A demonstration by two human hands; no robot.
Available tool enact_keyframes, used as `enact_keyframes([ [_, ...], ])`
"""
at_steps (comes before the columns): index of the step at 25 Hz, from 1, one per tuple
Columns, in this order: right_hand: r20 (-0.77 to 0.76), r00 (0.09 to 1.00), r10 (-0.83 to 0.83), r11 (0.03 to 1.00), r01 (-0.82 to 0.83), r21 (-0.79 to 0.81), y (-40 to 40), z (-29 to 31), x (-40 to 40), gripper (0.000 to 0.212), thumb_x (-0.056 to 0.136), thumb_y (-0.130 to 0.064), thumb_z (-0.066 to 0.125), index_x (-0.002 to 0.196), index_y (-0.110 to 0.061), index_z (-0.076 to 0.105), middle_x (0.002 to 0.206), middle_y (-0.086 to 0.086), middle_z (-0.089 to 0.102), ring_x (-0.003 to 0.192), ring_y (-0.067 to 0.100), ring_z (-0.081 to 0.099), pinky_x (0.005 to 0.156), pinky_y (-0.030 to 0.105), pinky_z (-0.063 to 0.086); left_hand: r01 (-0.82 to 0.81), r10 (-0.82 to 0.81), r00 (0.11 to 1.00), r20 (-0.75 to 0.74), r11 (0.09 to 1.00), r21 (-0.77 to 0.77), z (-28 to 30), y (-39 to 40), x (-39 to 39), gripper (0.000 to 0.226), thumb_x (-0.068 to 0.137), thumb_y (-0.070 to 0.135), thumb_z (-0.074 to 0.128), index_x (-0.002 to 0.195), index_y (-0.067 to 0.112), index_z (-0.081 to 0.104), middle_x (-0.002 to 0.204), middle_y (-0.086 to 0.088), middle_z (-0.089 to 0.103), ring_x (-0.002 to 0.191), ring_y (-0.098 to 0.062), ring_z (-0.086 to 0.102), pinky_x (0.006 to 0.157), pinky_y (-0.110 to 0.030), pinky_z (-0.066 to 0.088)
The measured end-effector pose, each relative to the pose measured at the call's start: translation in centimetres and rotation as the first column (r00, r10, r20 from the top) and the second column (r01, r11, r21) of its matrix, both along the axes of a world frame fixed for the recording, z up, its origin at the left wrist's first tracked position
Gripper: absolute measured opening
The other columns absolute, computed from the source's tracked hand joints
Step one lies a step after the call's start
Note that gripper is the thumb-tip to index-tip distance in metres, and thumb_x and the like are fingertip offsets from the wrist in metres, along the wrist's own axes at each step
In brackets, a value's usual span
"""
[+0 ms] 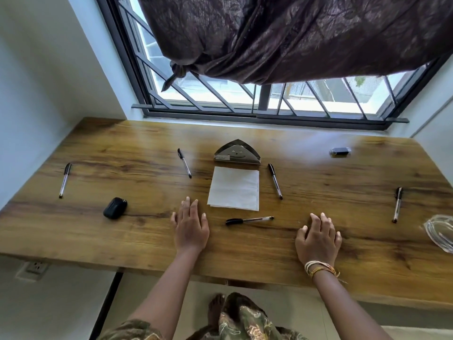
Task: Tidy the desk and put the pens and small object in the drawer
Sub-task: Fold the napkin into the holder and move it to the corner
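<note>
A wooden desk stands under a barred window. Both hands lie flat and open on it, holding nothing. Between the left hand and the right hand lies the nearest pen, its long axis running left to right, cap toward the left hand, which seems slightly nearer. The black case sits left of the left hand. No drawer is visible.

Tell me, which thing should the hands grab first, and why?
Probably the pen lying flat between the hands: the left hand and right hand both rest open and empty on the desk, and that pen is nearest. The right hand could likely pick it up first.
</note>
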State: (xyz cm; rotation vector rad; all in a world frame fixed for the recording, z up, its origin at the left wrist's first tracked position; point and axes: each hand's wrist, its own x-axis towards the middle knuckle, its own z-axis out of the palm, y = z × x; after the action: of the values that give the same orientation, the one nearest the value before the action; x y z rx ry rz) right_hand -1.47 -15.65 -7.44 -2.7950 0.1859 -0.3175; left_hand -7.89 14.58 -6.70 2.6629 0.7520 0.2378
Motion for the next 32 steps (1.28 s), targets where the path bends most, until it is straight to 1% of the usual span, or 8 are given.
enact_keyframes([
  [3, -0.038, 0.991, -0.126, 0.991, 0.128, 0.04, 1.9, 0.4, 0.6, 0.041, 0.08, -0.021, 0.058, 0.12, -0.013, 0.052, 0.136, 0.015, 0.05, 0.131, 0.036, 0.041, 0.107, 0.059, 0.029, 0.023, -0.023, 1.0, -0.002, 1.0, -0.002, 0.1, 1.8, 1.8, 0.05, 0.094, 0.032, 0.048, 0.142, 0.019, 0.042, 0.155, -0.007, 0.033, 0.145, -0.024, 0.027, 0.117, -0.051, 0.016],
  [9, 0.055, 0.982, -0.181, 0.982, 0.178, 0.056, 2.0, -0.2, 0.9, 0.041, 0.078, -0.024, 0.052, 0.117, -0.013, 0.055, 0.134, 0.014, 0.051, 0.127, 0.036, 0.044, 0.107, 0.058, 0.028, 0.138, -0.142, 0.989, 0.04, 0.986, 0.092, 0.0, 3.7, 5.0, 0.043, 0.093, 0.025, 0.049, 0.135, 0.015, 0.05, 0.146, -0.012, 0.044, 0.138, -0.027, 0.037, 0.112, -0.049, 0.026],
  [17, -0.034, 0.921, -0.388, 0.907, 0.388, 0.162, 6.2, 1.4, 1.9, 0.044, 0.079, -0.02, 0.054, 0.121, -0.01, 0.052, 0.136, 0.017, 0.047, 0.131, 0.034, 0.04, 0.112, 0.055, 0.025, 0.202, -0.208, 0.977, 0.049, 0.974, 0.103, -0.1, 4.2, 5.2, 0.041, 0.093, 0.024, 0.049, 0.134, 0.016, 0.051, 0.142, -0.012, 0.046, 0.135, -0.03, 0.039, 0.111, -0.05, 0.029],
  [19, 0.041, 0.955, -0.295, 0.934, 0.279, 0.221, 7.3, 2.3, 2.3, 0.043, 0.079, -0.015, 0.057, 0.121, -0.009, 0.053, 0.127, 0.017, 0.052, 0.121, 0.033, 0.048, 0.105, 0.052, 0.035, 0.21, -0.218, 0.973, 0.078, 0.973, 0.1, -0.2, 4.3, 5.7, 0.039, 0.093, 0.023, 0.051, 0.131, 0.015, 0.053, 0.139, -0.013, 0.048, 0.132, -0.03, 0.042, 0.11, -0.05, 0.03],
  [21, 0.088, 0.995, -0.047, 0.968, 0.024, 0.25, 10.3, 3.4, 2.9, 0.042, 0.083, -0.013, 0.06, 0.124, -0.005, 0.052, 0.115, 0.016, 0.059, 0.108, 0.031, 0.057, 0.092, 0.039, 0.048, 0.208, -0.215, 0.971, 0.1, 0.975, 0.083, -0.1, 4.4, 6.3, 0.038, 0.092, 0.021, 0.052, 0.129, 0.015, 0.055, 0.137, -0.012, 0.05, 0.13, -0.03, 0.044, 0.11, -0.05, 0.03],
  [23, -0.016, 0.996, 0.087, 0.956, -0.079, 0.281, 13.9, 4.6, 3.9, 0.056, 0.085, -0.024, 0.066, 0.131, 0.002, 0.045, 0.118, 0.019, 0.058, 0.111, 0.031, 0.058, 0.091, 0.034, 0.051, 0.212, -0.22, 0.97, 0.101, 0.974, 0.081, -0.2, 4.4, 6.4, 0.038, 0.092, 0.02, 0.052, 0.129, 0.016, 0.055, 0.137, -0.013, 0.05, 0.13, -0.03, 0.044, 0.109, -0.049, 0.03],
  [27, -0.341, 0.938, -0.066, 0.992, 0.099, 0.078, 18.3, 6.1, 6.1, 0.087, 0.074, -0.059, 0.069, 0.131, 0.001, 0.039, 0.129, 0.021, 0.049, 0.116, 0.035, 0.053, 0.095, 0.042, 0.05, 0.205, -0.213, 0.97, 0.116, 0.976, 0.077, -0.3, 4.6, 6.5, 0.038, 0.092, 0.022, 0.053, 0.13, 0.018, 0.056, 0.138, -0.012, 0.049, 0.13, -0.029, 0.043, 0.11, -0.048, 0.029],
  [32, -0.483, 0.87, -0.097, 0.979, 0.172, 0.113, 19.4, 6.3, 7.5, 0.089, 0.072, -0.05, 0.077, 0.133, 0.0, 0.036, 0.128, 0.018, 0.051, 0.113, 0.034, 0.056, 0.093, 0.043, 0.051, 0.208, -0.215, 0.97, 0.115, 0.976, 0.072, -0.4, 4.6, 6.4, 0.039, 0.092, 0.025, 0.053, 0.131, 0.02, 0.055, 0.139, -0.009, 0.048, 0.132, -0.026, 0.042, 0.112, -0.046, 0.028],
])
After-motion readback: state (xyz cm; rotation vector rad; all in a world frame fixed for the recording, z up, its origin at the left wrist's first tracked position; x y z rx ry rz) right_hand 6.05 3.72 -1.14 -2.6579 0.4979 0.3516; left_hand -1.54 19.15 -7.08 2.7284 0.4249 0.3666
